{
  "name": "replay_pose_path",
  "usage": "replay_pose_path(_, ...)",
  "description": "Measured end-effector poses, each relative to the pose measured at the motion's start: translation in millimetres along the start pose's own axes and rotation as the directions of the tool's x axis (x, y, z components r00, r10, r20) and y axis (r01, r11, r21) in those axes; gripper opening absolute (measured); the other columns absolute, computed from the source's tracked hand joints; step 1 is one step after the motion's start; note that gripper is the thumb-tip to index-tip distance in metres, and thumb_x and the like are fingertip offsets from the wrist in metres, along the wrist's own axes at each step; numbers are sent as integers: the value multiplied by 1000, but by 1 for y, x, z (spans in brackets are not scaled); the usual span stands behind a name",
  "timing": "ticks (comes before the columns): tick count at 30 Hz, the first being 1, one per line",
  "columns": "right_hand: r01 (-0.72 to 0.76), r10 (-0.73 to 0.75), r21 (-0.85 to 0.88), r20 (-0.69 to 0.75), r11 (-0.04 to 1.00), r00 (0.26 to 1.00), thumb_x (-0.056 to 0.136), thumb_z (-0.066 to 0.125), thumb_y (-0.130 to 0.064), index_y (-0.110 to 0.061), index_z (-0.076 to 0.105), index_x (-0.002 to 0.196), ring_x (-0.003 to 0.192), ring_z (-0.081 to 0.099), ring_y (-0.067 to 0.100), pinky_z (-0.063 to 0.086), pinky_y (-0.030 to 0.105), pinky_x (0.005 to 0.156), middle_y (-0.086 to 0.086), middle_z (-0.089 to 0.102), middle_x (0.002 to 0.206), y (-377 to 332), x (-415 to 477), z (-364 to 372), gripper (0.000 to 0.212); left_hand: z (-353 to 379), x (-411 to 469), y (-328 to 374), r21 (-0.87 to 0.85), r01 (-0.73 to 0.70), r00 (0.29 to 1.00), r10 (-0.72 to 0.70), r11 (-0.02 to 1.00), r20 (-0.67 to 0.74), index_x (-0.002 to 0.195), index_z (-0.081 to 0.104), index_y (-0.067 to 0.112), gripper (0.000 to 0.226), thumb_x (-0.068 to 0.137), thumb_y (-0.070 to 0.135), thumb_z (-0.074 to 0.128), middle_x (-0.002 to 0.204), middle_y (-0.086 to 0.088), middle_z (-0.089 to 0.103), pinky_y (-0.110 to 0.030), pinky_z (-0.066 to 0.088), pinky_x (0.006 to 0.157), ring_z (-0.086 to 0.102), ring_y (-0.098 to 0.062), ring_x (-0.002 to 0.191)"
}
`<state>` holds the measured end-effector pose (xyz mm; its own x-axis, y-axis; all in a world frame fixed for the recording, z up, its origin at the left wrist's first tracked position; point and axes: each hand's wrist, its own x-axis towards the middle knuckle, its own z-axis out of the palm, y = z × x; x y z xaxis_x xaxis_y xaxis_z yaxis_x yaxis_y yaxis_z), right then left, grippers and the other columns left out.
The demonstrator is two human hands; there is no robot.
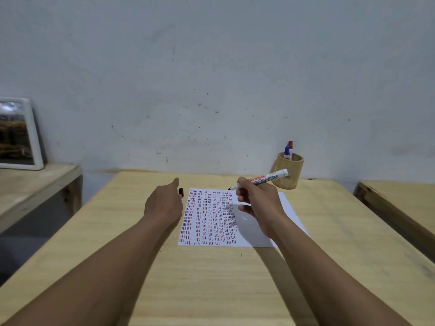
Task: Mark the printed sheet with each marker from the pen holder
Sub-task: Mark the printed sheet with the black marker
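A white printed sheet (pixel 211 217) covered in rows of red, blue and black dashes lies on the wooden table (pixel 211 278). My right hand (pixel 256 203) grips an uncapped white marker (pixel 263 180), its black tip hovering over the sheet's far edge. My left hand (pixel 164 203) rests left of the sheet, pinching a small black cap (pixel 181 192). A wooden pen holder (pixel 287 172) stands at the back right, with a blue marker (pixel 286 152) and a red marker (pixel 290 145) sticking out of it.
A white-framed picture (pixel 18 135) leans against the wall on a lower wooden bench (pixel 35 184) to the left. Another wooden bench (pixel 400 203) sits at the right. The grey wall rises just behind the table.
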<state>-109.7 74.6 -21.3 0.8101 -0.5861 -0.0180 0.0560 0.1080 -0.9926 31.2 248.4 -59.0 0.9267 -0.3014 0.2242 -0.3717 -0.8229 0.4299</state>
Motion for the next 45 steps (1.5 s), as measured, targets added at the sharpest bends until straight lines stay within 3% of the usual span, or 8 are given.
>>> replay_pose_path(6,122,-131,-318,-9,940,991,90,69,-20,-1,75,85,57,61,13,54,27,53,4,67,67,6,-14,-13,20,-8,-36,-16,-21,33,997,-31,999,73,152,38,24,49,104,30,32,138,-9,61,-46,40,105,48,-33,132)
replay_pose_path(10,99,-140,-485,-50,869,989,82,68,-23,-2,70,80,52,59,17,51,34,51,2,67,60,27,-21,-21,21,-6,-48,-25,168,-34,967,-11,985,255,156,27,38,52,104,43,17,165,-10,22,-60,6,118,9,-33,154)
replay_pose_path(13,66,-150,-541,-113,839,982,79,67,-31,-5,69,79,53,62,16,52,35,58,2,73,64,40,-25,-25,27,-2,-55,-31,217,-82,957,16,973,291,157,13,43,53,104,45,13,169,-9,5,-59,-3,121,-3,-32,155)
replay_pose_path(24,79,-191,-668,-96,740,977,80,66,-25,-10,57,61,38,50,3,37,18,41,10,71,62,45,-26,-24,26,3,-56,-36,244,-97,960,26,965,278,157,9,45,54,103,47,11,169,-7,3,-57,-3,122,-4,-30,155)
replay_pose_path(29,72,-186,-686,-93,724,978,79,65,-29,-9,54,61,50,52,16,41,30,51,16,71,66,47,-24,-24,29,2,-57,-36,235,-93,958,22,968,286,157,8,45,54,103,47,10,169,-6,1,-56,-4,122,-5,-29,155)
replay_pose_path(36,69,-171,-671,-88,739,981,79,66,-29,3,60,67,53,55,17,42,29,52,15,72,68,48,-24,-24,35,1,-58,-35,238,-97,958,26,966,284,157,9,45,54,103,47,11,169,-7,2,-56,-4,122,-5,-29,155)
replay_pose_path(41,67,-162,-674,-79,736,984,79,66,-24,-12,47,60,49,44,14,34,26,47,2,54,56,45,-26,-23,29,1,-58,-35,229,-97,959,29,969,282,156,9,45,53,103,48,12,169,-7,3,-56,-4,122,-4,-29,155)
replay_pose_path(45,53,-162,-655,-106,754,981,79,67,-26,-3,57,64,52,52,16,38,27,50,9,65,60,45,-26,-23,29,2,-57,-35,205,-79,963,21,976,269,156,12,45,53,103,48,15,169,-8,6,-56,-3,122,-2,-29,155)
